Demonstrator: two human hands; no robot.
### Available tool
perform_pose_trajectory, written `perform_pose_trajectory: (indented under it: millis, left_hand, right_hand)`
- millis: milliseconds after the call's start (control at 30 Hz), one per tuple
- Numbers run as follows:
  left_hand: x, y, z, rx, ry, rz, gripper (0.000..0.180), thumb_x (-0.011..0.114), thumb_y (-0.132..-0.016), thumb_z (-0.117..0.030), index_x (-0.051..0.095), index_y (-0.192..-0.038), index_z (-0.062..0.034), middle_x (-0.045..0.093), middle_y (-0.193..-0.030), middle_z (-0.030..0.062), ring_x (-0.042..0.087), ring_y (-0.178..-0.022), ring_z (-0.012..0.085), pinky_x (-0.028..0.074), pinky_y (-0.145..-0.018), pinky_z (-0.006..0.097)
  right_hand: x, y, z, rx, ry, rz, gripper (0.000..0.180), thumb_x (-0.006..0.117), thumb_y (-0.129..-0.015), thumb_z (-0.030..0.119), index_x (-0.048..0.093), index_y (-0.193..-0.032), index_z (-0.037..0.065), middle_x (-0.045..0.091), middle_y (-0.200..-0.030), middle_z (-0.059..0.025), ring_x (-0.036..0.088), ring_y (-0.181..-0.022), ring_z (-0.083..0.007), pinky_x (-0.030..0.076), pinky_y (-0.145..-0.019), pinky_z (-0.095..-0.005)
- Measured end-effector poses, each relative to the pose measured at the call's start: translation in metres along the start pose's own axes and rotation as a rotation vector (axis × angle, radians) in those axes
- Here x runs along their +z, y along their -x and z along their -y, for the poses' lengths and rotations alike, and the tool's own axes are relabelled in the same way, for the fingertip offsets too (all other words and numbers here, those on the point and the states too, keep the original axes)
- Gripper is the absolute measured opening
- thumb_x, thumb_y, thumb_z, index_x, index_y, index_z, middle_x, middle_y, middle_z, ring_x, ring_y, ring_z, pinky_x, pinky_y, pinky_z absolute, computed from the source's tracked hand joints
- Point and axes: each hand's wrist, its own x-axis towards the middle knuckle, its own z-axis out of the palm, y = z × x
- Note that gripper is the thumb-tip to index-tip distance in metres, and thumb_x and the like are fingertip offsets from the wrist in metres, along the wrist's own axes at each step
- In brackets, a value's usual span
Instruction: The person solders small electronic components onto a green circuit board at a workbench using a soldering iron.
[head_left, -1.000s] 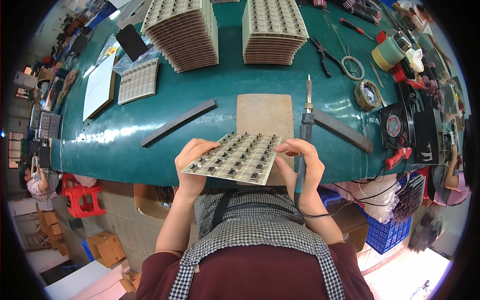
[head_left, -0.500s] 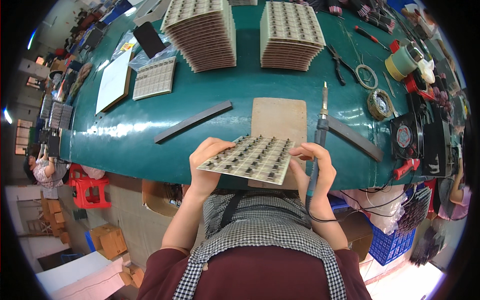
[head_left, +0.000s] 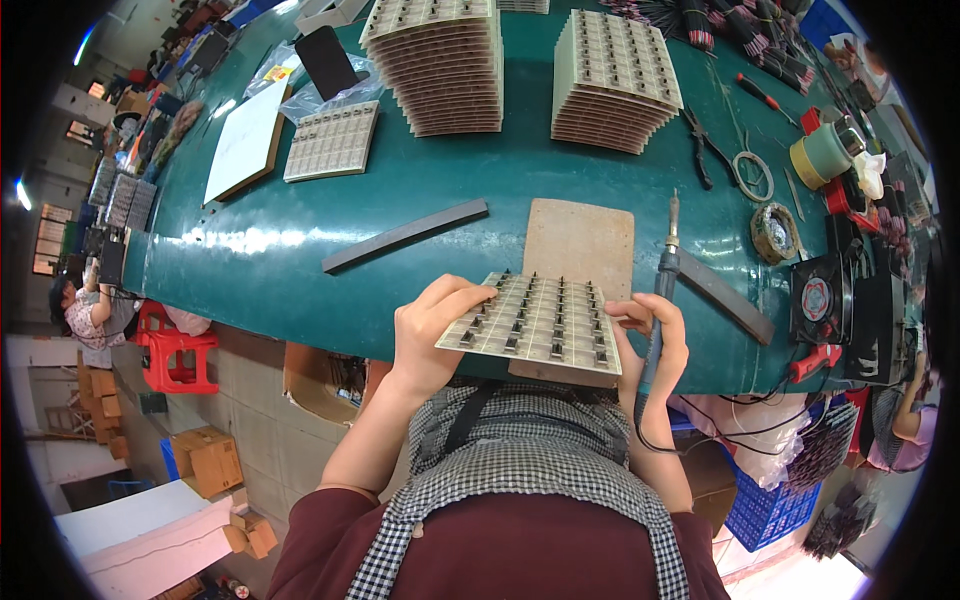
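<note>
A pale circuit board panel (head_left: 540, 318) with rows of black components is held tilted above the table's near edge. Closed on its left edge is my left hand (head_left: 435, 330), thumb underneath and fingers on top. My right hand (head_left: 655, 335) pinches the panel's right edge and also carries a soldering iron (head_left: 662, 300), its tip pointing up and away from me. Partly under the panel lies a brown board (head_left: 578, 240). Dark flat bars lie on either side, the left bar (head_left: 405, 236) and the right bar (head_left: 725, 300).
Two tall stacks of panels, a left stack (head_left: 450, 80) and a right stack (head_left: 610, 90), stand at the back. Pliers (head_left: 700, 150), a solder wire coil (head_left: 752, 175), a round tin (head_left: 776, 232) and a small fan (head_left: 818, 298) sit at the right. A single panel (head_left: 332, 142) lies left.
The panel has turned slightly and its component face shows more openly. Both hands still hold it; the whole table view has shifted a little to the right.
</note>
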Motion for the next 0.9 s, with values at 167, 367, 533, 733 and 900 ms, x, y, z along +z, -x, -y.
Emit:
perform_pose_trajectory:
  millis: [167,367,533,733,900]
  left_hand:
    - [-0.001,0.0,-0.005,0.08,-0.057,-0.054,0.027,0.065,-0.063,-0.008,0.064,-0.089,-0.002,0.063,-0.083,0.0081,0.064,-0.069,0.0216,0.051,-0.057,0.027]
    - [0.0,0.001,-0.001,0.098,0.013,-0.091,0.027,0.065,-0.063,-0.008,0.065,-0.088,-0.0003,0.064,-0.083,0.0099,0.064,-0.07,0.0216,0.051,-0.058,0.027]
    - [0.002,0.001,0.0,0.098,0.029,-0.084,0.027,0.066,-0.063,-0.009,0.065,-0.088,0.0001,0.064,-0.083,0.0104,0.065,-0.071,0.0218,0.051,-0.059,0.027]
    - [0.003,0.002,0.002,0.09,0.067,-0.083,0.026,0.066,-0.064,-0.009,0.065,-0.088,0.0005,0.064,-0.083,0.0105,0.065,-0.073,0.0222,0.051,-0.061,0.027]
    - [0.002,0.001,0.0,0.078,0.058,-0.088,0.026,0.066,-0.064,-0.01,0.065,-0.087,0.0009,0.064,-0.084,0.0114,0.065,-0.074,0.0226,0.051,-0.062,0.027]
  right_hand:
    - [-0.005,0.004,0.001,-0.099,0.02,-0.017,0.043,0.068,-0.068,-0.007,0.05,-0.106,0.003,0.066,-0.088,-0.0103,0.064,-0.085,-0.0205,0.05,-0.072,-0.0288]
    - [-0.005,0.006,0.01,-0.223,-0.027,-0.01,0.044,0.07,-0.066,-0.007,0.05,-0.104,0.004,0.065,-0.086,-0.0117,0.065,-0.083,-0.0235,0.05,-0.075,-0.0305]
    - [-0.008,0.005,0.016,-0.219,0.008,-0.016,0.044,0.071,-0.066,-0.005,0.05,-0.103,0.004,0.066,-0.085,-0.0107,0.065,-0.082,-0.023,0.05,-0.073,-0.0293]
    - [-0.007,0.006,0.015,-0.215,0.02,-0.025,0.044,0.072,-0.066,-0.005,0.05,-0.104,0.005,0.066,-0.085,-0.0101,0.065,-0.081,-0.0224,0.049,-0.07,-0.028]
    - [-0.008,0.006,0.016,-0.227,0.02,-0.006,0.046,0.072,-0.065,-0.005,0.05,-0.104,0.005,0.065,-0.085,-0.0105,0.065,-0.081,-0.0227,0.05,-0.07,-0.0286]
